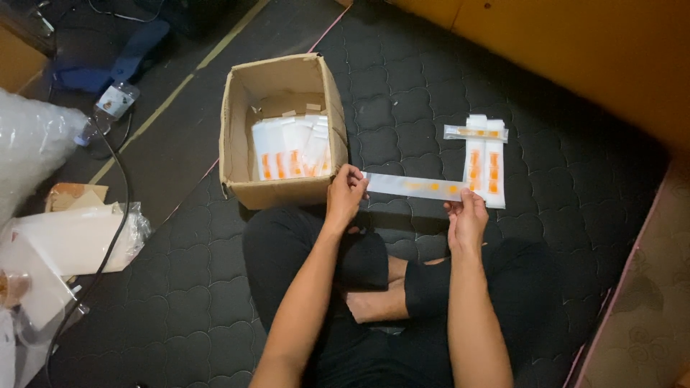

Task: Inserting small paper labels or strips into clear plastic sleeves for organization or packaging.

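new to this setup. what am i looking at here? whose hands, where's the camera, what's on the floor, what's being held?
There is no machine: a person sits cross-legged on a dark quilted mat, and the one camera is worn on their head, looking down at their own bare arms and hands.

The left hand and the right hand each pinch one end of a long clear packet with orange markings, held level above the knees.

In front, to the left, stands an open cardboard box with more white and orange packets standing inside. To the right, a small pile of the same packets lies on the mat, two side by side and one set crosswise on top.

At the far left edge are plastic bags, some papers and a black cable. An orange wall runs along the top right.
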